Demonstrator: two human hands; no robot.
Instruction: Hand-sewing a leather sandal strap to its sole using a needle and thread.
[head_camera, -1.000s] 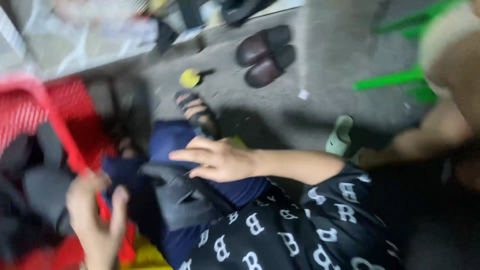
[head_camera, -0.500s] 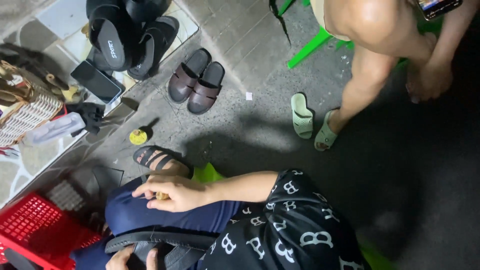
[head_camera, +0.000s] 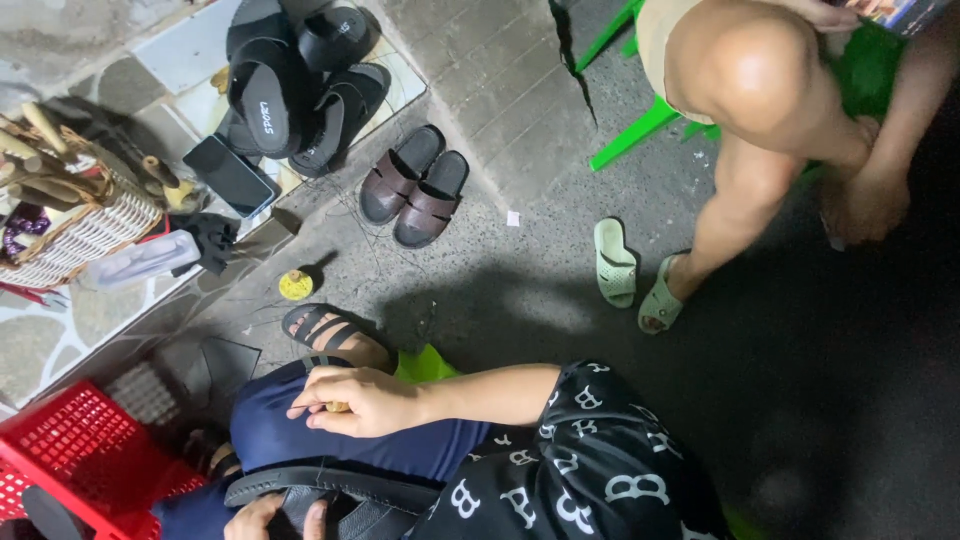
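A street-side shoe repair spot: bare concrete floor (head_camera: 520, 300), sandals piled far left (head_camera: 290, 90), brown slippers (head_camera: 415, 185), a tool basket (head_camera: 80, 230), a red crate (head_camera: 80, 460).

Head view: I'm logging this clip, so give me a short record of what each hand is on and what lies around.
left hand: grips black sandal lying across the lap
right hand: rests on blue trouser knee, fingers curled around a small tan item
red basket: on the floor beside the knee
brown slippers: a pair, side by side on concrete
phone: on the tiled ledge
other person: seated on green chair
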